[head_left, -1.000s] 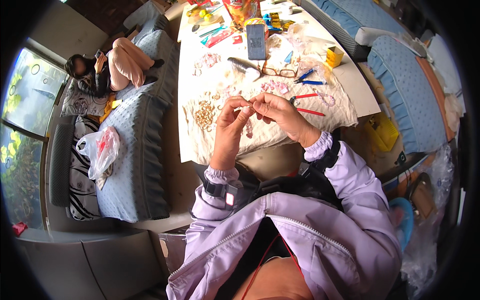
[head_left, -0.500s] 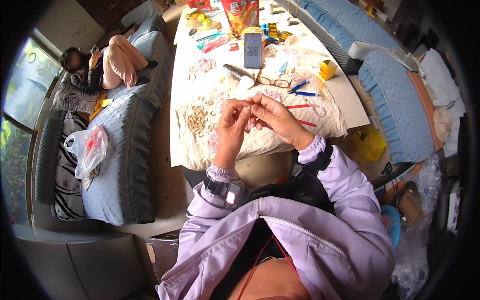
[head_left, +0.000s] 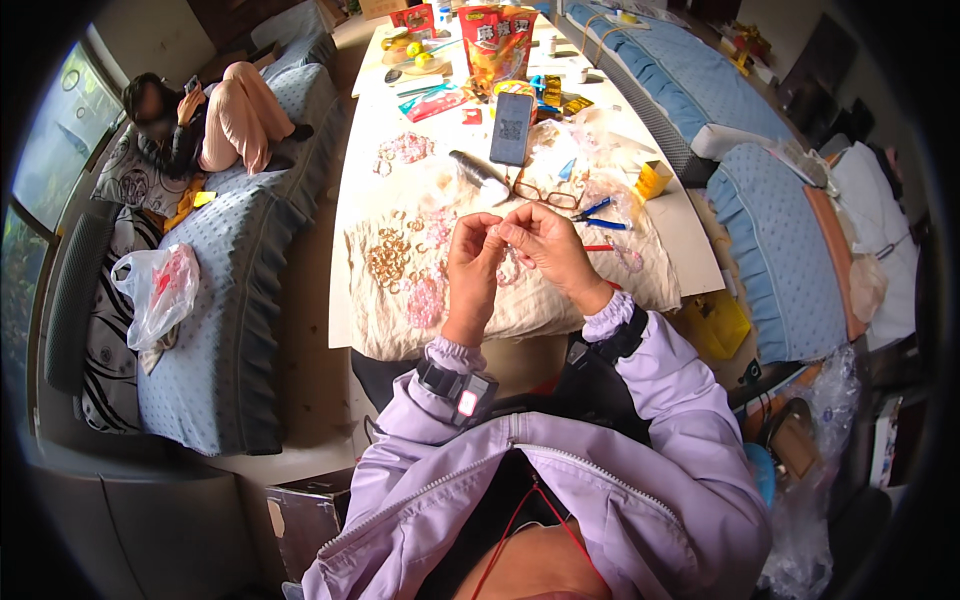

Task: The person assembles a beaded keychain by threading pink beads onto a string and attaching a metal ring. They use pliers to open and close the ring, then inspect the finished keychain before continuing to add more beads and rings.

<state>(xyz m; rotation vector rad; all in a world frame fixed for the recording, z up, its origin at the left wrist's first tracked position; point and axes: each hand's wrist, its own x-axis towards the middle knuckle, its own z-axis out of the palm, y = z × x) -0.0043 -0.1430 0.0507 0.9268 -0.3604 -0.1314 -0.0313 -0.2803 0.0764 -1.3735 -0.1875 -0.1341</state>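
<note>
My left hand (head_left: 471, 270) and my right hand (head_left: 556, 255) meet above the cream cloth (head_left: 372, 335), fingertips pinched together. What they pinch is too small to make out. Pink beads (head_left: 511, 268) show just below the fingertips; whether they hang from my fingers or lie on the cloth I cannot tell. Left of my left hand lie many gold-coloured rings (head_left: 388, 258) and a heap of pink beads (head_left: 425, 303). A thin red bar or handle (head_left: 598, 248) pokes out beyond my right hand, close to a pink bead loop (head_left: 628, 259). Blue-handled pliers (head_left: 600, 216) lie farther off.
Beyond my hands are a phone (head_left: 512, 130), eyeglasses (head_left: 545, 192), a dark-and-white tube (head_left: 480, 177), more pink beads (head_left: 405, 148) and a red food bag (head_left: 496, 50). A yellow box (head_left: 653, 180) stands right. A person (head_left: 170, 120) reclines on the blue-covered sofa (head_left: 215, 340) at left.
The view has shifted slightly, so the table sits a little lower. My hands stay pinched together, with the fingers slightly rearranged; less of the red handles shows beside my right hand.
</note>
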